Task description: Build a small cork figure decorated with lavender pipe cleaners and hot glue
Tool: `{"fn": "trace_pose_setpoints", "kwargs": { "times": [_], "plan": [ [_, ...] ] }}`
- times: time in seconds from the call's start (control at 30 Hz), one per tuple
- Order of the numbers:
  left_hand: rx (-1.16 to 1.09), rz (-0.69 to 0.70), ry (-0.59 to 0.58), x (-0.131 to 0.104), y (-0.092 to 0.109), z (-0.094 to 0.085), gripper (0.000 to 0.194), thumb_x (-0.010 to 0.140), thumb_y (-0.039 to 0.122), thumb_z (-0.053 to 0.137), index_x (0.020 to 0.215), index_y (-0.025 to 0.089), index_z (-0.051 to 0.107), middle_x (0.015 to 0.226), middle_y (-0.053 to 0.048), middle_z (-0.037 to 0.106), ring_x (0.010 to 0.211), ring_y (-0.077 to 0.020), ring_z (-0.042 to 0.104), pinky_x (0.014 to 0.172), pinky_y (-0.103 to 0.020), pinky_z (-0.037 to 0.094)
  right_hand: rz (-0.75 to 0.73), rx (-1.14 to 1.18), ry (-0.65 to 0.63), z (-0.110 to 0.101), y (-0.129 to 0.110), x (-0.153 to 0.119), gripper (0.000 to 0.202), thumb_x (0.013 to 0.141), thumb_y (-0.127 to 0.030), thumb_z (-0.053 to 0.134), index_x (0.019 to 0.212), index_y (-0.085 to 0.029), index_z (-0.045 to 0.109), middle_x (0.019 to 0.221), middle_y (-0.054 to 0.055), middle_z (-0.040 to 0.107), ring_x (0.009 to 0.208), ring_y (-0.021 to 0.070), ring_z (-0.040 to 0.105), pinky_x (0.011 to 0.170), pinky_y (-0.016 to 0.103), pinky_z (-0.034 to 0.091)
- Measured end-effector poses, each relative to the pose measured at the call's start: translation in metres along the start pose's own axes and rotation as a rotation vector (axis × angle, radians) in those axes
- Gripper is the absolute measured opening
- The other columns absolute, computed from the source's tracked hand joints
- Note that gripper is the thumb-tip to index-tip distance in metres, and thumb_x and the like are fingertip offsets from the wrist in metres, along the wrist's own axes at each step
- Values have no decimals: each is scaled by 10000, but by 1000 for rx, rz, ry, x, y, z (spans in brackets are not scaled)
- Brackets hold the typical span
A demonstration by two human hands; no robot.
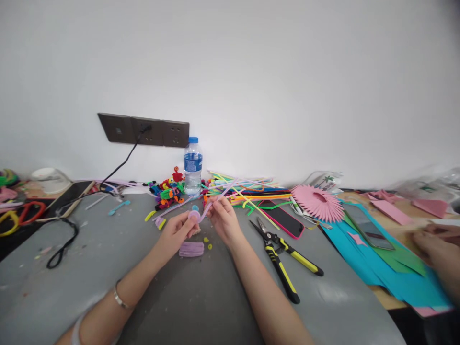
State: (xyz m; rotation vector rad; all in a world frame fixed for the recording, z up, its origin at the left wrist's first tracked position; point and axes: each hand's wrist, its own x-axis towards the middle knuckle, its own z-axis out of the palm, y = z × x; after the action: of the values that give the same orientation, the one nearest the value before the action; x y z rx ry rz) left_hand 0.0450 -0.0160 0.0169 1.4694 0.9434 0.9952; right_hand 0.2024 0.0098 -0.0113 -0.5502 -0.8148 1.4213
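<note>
Between the fingertips of my left hand (178, 231) is a small coil of lilac pipe cleaner (194, 216). A loose lilac strand (205, 211) runs from it to my right hand (223, 221), whose fingers pinch it. A small blue disc (195, 208) shows just behind the coil. On the grey mat below my hands lies a flat lilac pipe-cleaner piece (191, 249), with small yellow bits (210, 247) beside it. Yellow-and-black pliers (283, 258) lie with handles spread, right of my right forearm.
Loose pipe cleaners (247, 189) lie along the wall, beside a water bottle (193, 167). A red-edged phone (283, 219), a pink folded-paper ring (318, 203) and blue paper (362, 258) are on the right. Another person's hand (438, 244) is at far right. A black cable (74, 230) loops left.
</note>
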Motion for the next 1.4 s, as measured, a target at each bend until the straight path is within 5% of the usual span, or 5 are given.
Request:
{"fn": "trace_pose_setpoints", "kwargs": {
  "times": [0.4, 0.87, 1.4],
  "plan": [
    [-48, -7, 115, 4, -14, -5, 470, 817, 625, 602, 669, 185, 526, 549, 54, 403, 496, -96, 333, 476, -244, 244, -31, -3, -39, 0, 2, -1, 273, 696, -400, 835, 834, -216, 688, 689, -25, 592, 626, 107, 529, 615, 231, 454],
    [-16, 12, 140, 1, -8, -3, 475, 818, 609, 574, 629, 183, 484, 546, 54, 377, 494, -88, 305, 469, -231, 230, -17, -37, -75, 3, 1, -4, 217, 689, -359, 854, 778, -217, 716, 772, -19, 644, 641, 103, 579, 652, 234, 485],
    [-50, 61, -51, -2, -8, -2, 525, 857, 612, 544, 572, 198, 390, 534, 64, 277, 505, -90, 214, 477, -252, 188, 9, -35, -93, 4, 0, -5, 254, 700, -418, 832, 764, -198, 725, 707, -12, 612, 653, 119, 551, 641, 247, 462]
  ]
}}
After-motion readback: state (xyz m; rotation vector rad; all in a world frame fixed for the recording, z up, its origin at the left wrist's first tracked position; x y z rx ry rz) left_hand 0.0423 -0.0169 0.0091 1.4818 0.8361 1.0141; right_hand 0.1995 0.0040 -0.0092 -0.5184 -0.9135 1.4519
